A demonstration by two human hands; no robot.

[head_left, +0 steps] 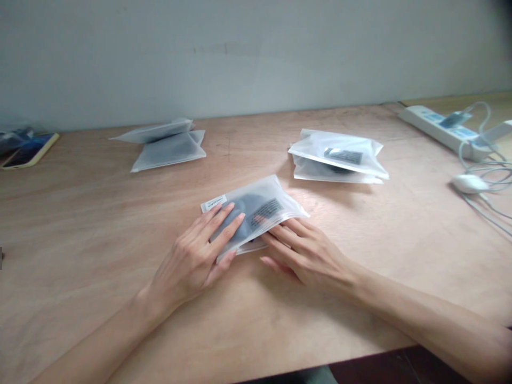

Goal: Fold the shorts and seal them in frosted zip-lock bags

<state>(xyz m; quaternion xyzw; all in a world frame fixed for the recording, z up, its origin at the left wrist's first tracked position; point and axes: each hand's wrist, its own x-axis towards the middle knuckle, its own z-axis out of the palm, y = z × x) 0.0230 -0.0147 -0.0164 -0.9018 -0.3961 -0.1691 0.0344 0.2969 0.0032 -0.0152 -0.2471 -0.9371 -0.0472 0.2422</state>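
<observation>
Slanting in from btm L w/ the left forearm, from lower R w/ the right forearm, both bare. Laying the left hand palm-down, nails up, fingers nearly straight & a bit fanned, aiming up-R; sticking the left thumb out sideways, well apart from the index tip. Now presenting the right hand, knuckles up, fingers aiming up-L, tips partly hidden, thumb stretched L below. Running nearly straight thru both wrists. Holding hands close, w/ a gap btwn thumbs.
</observation>
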